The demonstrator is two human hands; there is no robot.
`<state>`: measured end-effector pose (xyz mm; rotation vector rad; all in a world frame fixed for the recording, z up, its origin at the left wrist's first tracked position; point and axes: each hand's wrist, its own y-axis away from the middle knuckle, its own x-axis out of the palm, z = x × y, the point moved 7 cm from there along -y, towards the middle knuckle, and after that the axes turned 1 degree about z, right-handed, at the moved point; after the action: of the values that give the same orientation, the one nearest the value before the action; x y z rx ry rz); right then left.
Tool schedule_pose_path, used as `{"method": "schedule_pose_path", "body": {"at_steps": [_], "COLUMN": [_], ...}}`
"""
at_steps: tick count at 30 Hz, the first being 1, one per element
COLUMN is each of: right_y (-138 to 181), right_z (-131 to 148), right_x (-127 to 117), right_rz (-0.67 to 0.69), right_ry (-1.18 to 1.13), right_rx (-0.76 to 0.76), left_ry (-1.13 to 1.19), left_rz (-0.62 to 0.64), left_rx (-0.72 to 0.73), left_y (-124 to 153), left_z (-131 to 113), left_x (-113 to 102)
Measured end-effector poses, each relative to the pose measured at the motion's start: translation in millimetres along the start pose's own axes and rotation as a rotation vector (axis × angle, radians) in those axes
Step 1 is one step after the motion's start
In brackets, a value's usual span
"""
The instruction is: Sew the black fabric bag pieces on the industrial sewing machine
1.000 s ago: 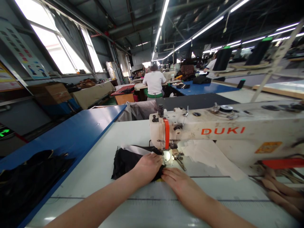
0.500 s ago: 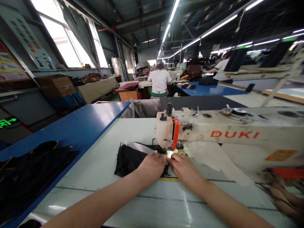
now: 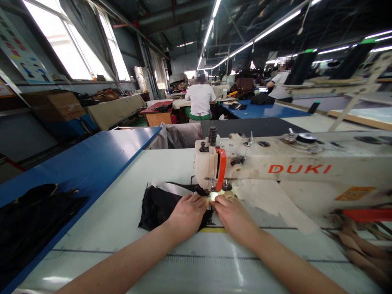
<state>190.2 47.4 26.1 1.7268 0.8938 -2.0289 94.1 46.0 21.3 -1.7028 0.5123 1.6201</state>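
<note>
A black fabric piece (image 3: pixel 159 206) with a pale strip (image 3: pixel 174 188) along its top lies on the white sewing table, its right end under the head of the sewing machine (image 3: pixel 211 163). My left hand (image 3: pixel 190 210) rests on its right part, fingers bent and pressed together at the cloth's edge. Close beside it, my right hand (image 3: pixel 231 212) has thumb and fingers pinched at the same edge, just in front of the lit needle area. Both sets of fingertips nearly meet. The needle and whatever sits between the fingertips are too small to make out.
A ruler scale (image 3: pixel 214 259) runs along the table front. Dark cloth (image 3: pixel 39 228) is heaped on the blue table (image 3: pixel 101 151) at left. A pale sheet (image 3: pixel 275 202) lies under the machine arm. A person in a white shirt (image 3: pixel 200 100) sits ahead.
The whole view has shifted slightly, so the machine and table appear a little further left and up. Both hands stay at the cloth beside the needle, with hardly any change in pose.
</note>
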Motion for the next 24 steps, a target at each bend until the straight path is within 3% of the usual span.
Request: {"method": "schedule_pose_path", "body": {"at_steps": [7, 18, 24], "right_y": [0.3, 14.1, 14.7], "right_z": [-2.8, 8.9, 10.1], "right_x": [-0.9, -3.2, -3.2], "right_rz": [-0.025, -0.031, -0.020], "right_ry": [-0.029, -0.221, -0.237], "right_rx": [0.031, -0.049, -0.059], "left_ry": [-0.007, 0.079, 0.069], "left_rz": [-0.011, -0.137, -0.139], "left_rx": [0.031, 0.095, 0.111], "left_y": [-3.8, -1.3, -0.9], "left_z": [4.6, 7.2, 5.9], "left_x": [1.6, -1.8, -3.5]}}
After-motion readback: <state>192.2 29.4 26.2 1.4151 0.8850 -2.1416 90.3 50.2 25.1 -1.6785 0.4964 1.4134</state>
